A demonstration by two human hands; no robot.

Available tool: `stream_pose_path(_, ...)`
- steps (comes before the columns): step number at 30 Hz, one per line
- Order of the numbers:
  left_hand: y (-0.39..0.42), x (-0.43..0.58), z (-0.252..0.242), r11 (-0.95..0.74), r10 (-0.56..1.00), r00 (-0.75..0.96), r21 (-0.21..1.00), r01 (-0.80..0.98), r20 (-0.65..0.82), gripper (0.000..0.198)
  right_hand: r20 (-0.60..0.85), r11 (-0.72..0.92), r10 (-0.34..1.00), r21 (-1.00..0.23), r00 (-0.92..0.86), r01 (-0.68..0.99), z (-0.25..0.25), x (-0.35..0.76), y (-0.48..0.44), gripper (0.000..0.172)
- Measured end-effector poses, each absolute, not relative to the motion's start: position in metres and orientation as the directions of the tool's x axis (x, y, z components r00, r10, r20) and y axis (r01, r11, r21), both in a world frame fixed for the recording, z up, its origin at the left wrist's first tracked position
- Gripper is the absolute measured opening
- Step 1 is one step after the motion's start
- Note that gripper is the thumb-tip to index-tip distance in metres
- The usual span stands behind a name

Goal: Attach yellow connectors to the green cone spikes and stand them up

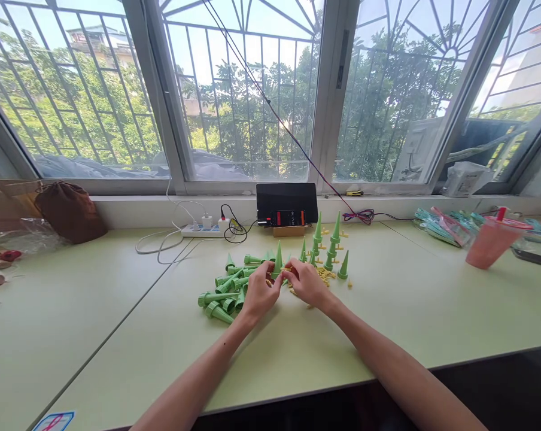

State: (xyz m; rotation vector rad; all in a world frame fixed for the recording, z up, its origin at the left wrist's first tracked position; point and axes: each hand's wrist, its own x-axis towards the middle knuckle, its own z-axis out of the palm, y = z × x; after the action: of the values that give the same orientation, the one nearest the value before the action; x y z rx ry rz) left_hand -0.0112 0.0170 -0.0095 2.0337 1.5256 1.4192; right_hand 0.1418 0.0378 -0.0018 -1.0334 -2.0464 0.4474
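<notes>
My left hand (pixel 262 290) is closed around a green cone (pixel 278 258) that points upward. Close beside it, my right hand (pixel 307 282) pinches a small yellow piece (pixel 287 269) against the cone's lower part; the fingers hide the contact. Loose green cones with ribbed caps (pixel 214 297) lie in a pile left of my left hand. Small yellow pieces (pixel 325 275) are heaped just behind and right of my right hand. Several green cones stand upright further right, some stacked, with yellow pieces at their sides, such as the stack (pixel 336 233) at the back.
A phone and dark tablet (pixel 286 197) lean at the table's back, beside a power strip (pixel 203 228) with cables. A pink cup (pixel 495 240) and plastic packets (pixel 441 227) are at the right. On the left sit a brown bag (pixel 70 211) and clear plastic (pixel 23 235).
</notes>
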Motion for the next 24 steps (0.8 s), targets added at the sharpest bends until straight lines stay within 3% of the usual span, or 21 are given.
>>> stream_pose_path(24,0.0169,-0.0123,-0.0117,-0.452,0.841,0.031,0.672,0.586,0.539,0.021,0.461,0.572,0.817,-0.567,-0.347,0.593,0.0008,0.142,0.038,0.028)
